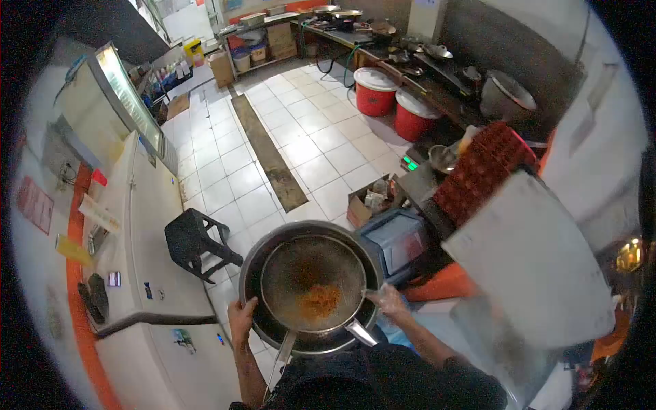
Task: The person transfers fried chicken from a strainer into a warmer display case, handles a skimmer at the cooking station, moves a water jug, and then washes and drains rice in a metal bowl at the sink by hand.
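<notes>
A large round metal bowl (249, 270) is held in front of my body. Inside it rests a wide round mesh strainer (294, 263), with a small heap of orange-brown food bits (320, 301) on its mesh. On the left, my left hand (242, 320) is closed on the bowl's rim, thumb on top. My right hand (391, 304), which seems to wear a clear plastic glove, grips the rim on the opposite side. Two metal handles (360, 333) point toward me over the near rim.
A black stool (198, 242) stands on the tiled floor (321, 154) to the left, by white freezers (154, 239). To the right are a grey lidded bin (396, 242), red egg trays (482, 171), a green-lit scale (409, 163) and a pale board (533, 253). Red buckets (374, 101) stand farther off.
</notes>
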Demonstrator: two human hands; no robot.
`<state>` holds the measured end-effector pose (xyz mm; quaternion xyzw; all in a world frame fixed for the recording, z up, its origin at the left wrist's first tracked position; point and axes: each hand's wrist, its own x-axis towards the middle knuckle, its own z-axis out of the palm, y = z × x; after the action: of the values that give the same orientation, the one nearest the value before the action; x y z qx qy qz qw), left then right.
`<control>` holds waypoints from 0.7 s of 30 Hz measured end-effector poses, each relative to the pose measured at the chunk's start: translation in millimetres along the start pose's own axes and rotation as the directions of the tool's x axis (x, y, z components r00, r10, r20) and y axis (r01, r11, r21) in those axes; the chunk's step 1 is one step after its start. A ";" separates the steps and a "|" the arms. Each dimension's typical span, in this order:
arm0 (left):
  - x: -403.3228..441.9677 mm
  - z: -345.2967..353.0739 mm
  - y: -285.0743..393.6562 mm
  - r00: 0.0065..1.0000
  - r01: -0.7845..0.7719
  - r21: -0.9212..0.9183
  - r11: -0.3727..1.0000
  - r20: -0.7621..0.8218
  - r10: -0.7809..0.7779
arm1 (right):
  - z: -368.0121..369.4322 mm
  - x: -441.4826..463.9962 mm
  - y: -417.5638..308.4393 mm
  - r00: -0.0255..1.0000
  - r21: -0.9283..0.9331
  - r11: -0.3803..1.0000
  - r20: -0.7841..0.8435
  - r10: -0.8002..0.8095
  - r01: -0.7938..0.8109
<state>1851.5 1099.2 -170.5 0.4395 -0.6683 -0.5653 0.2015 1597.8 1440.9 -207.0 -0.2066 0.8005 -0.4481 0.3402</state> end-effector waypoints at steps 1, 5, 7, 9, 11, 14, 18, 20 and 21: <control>24.7 1.7 20.6 1.000 0.007 0.008 1.000 -0.004 -0.007 | -4.1 30.3 -30.7 0.996 -0.196 0.980 0.082 -0.019 0.035; 130.8 16.6 83.2 0.988 0.015 0.095 0.995 -0.155 0.000 | -30.5 127.0 -177.4 0.997 0.230 0.971 -0.031 0.066 -0.057; 194.6 10.7 59.1 0.986 0.166 0.179 0.970 -0.066 -0.156 | -26.0 207.5 -143.1 0.998 0.122 0.992 -0.046 0.036 -0.030; 258.8 28.0 64.7 0.980 0.192 0.149 0.970 -0.084 -0.181 | -25.9 276.2 -150.4 0.996 0.172 0.984 -0.068 0.065 -0.052; 328.7 53.4 75.1 0.994 -0.028 -0.081 0.996 -0.112 0.019 | -31.2 350.1 -155.0 0.998 0.230 0.973 -0.065 0.015 0.000; 433.2 80.5 95.4 0.994 0.094 -0.015 0.995 -0.047 -0.095 | -50.5 440.1 -157.4 0.961 0.134 0.968 -0.208 -0.184 0.215; 589.3 118.1 162.2 0.997 0.055 0.030 0.998 0.043 -0.057 | -76.3 554.9 -192.1 0.984 0.339 0.941 -0.170 0.045 0.016; 649.0 140.6 205.2 0.991 0.077 0.022 0.997 0.111 -0.079 | -100.0 606.0 -193.7 0.961 0.247 0.966 -0.241 0.137 -0.076; 715.6 169.6 227.8 0.987 -0.017 -0.003 1.000 0.159 0.017 | -105.8 659.4 -201.2 0.922 0.176 0.971 -0.323 0.213 -0.163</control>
<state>1258.5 608.2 -168.2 0.3873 -0.6856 -0.5972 0.1526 1075.4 979.5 -232.7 -0.0228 0.8284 -0.4993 0.2528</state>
